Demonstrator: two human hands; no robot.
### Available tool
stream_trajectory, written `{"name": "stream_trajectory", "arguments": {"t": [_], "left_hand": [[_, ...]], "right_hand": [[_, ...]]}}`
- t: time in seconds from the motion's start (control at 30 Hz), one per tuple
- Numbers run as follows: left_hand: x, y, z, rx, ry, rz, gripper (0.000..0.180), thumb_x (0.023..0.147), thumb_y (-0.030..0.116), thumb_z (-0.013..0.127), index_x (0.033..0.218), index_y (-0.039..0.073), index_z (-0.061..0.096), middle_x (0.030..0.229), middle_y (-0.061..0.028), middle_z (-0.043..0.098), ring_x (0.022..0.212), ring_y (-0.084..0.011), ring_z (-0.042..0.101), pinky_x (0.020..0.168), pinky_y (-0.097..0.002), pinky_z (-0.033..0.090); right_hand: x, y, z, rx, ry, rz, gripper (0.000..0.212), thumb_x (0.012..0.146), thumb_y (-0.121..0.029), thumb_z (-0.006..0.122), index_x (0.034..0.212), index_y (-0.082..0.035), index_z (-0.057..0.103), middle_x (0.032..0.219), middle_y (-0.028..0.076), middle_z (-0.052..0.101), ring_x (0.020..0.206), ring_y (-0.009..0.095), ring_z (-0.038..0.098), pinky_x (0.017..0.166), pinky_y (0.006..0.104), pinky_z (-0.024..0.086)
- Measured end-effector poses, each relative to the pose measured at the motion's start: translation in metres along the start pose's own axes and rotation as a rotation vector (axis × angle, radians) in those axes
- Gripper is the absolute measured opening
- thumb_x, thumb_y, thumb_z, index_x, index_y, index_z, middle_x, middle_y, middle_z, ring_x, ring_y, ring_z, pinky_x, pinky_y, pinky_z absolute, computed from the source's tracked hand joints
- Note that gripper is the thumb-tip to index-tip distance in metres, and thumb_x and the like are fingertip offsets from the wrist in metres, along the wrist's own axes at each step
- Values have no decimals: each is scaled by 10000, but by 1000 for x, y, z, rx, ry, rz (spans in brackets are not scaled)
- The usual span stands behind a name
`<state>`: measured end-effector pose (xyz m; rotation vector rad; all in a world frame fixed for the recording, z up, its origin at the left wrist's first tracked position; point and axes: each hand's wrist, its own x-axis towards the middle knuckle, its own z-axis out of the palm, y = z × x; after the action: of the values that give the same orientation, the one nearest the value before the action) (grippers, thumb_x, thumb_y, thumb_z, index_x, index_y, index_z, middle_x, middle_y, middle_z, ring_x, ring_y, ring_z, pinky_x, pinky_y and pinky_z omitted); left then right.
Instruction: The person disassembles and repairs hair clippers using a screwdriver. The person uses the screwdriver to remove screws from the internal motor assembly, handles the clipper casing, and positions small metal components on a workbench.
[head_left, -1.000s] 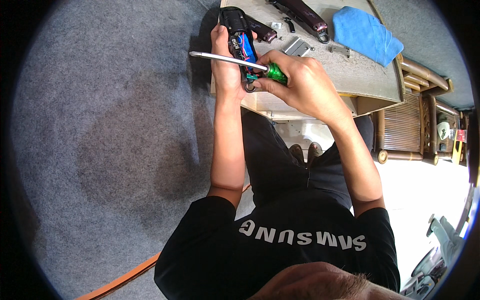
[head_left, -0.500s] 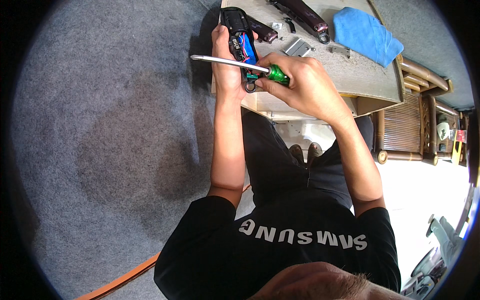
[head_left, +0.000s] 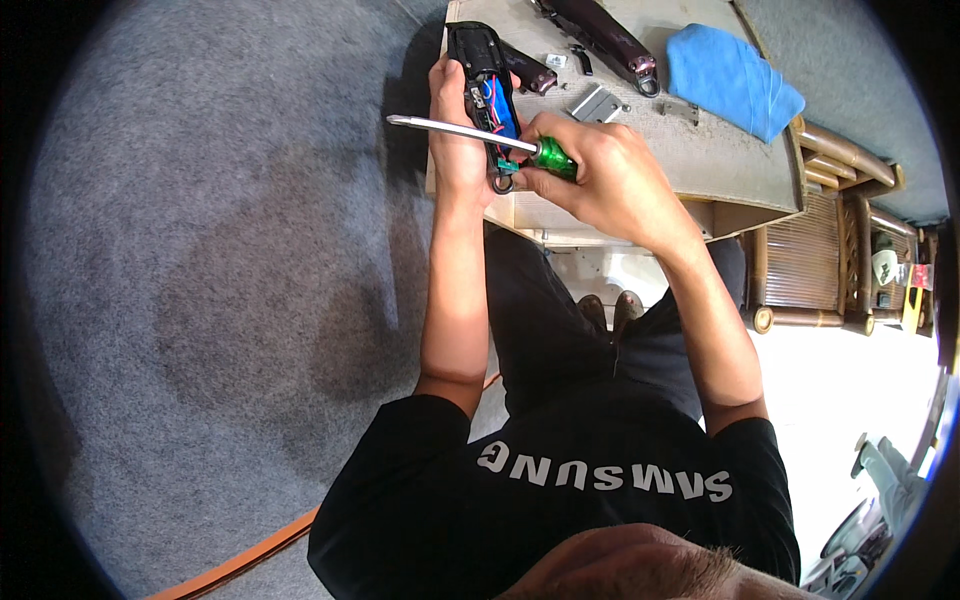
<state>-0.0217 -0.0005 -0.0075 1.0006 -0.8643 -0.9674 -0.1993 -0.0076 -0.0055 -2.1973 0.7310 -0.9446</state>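
My left hand [head_left: 456,155] is wrapped round an opened black hair clipper body [head_left: 474,42], held over the table's near left corner. Inside it show a blue battery [head_left: 502,110], red and other thin wires, and a small green circuit board [head_left: 508,166]; a hanging ring [head_left: 503,184] is at its near end. My right hand [head_left: 615,180] grips a screwdriver [head_left: 553,157] by its green handle. The metal shaft points left across the clipper and my left hand, its tip beyond them. My right fingertips are at the clipper's near end, partly hidden.
On the wooden table [head_left: 720,165] lie dark maroon clipper housing pieces [head_left: 605,35], a silver metal block [head_left: 595,103], a small black part [head_left: 581,60], small loose parts and a blue cloth [head_left: 730,80]. A bamboo chair [head_left: 800,250] stands at the right.
Both hands, with the clipper and screwdriver, have shifted very slightly nearer and to the right. The grip of each hand looks the same.
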Motion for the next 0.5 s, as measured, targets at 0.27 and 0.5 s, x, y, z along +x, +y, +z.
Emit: {"name": "stream_trajectory", "arguments": {"t": [0.27,0.5], "left_hand": [[4,-2,1,-28,-46,24,429,1113,487,429,1317,118,507,965,-77,673,563,-116,629,471,-251,535],[1,-1,3,15,6,19,367,1111,450,439,1246,132,563,961,-59,692,608,-71,613,523,-226,517]], "right_hand": [[3,-1,-3,75,-26,26,297,844,-252,809,1077,-88,724,808,167,726,787,391,729,716,486,555],[3,-2,-1,174,13,-2,238,866,-209,822,1008,-38,739,849,166,745,785,372,740,724,440,563]]}}
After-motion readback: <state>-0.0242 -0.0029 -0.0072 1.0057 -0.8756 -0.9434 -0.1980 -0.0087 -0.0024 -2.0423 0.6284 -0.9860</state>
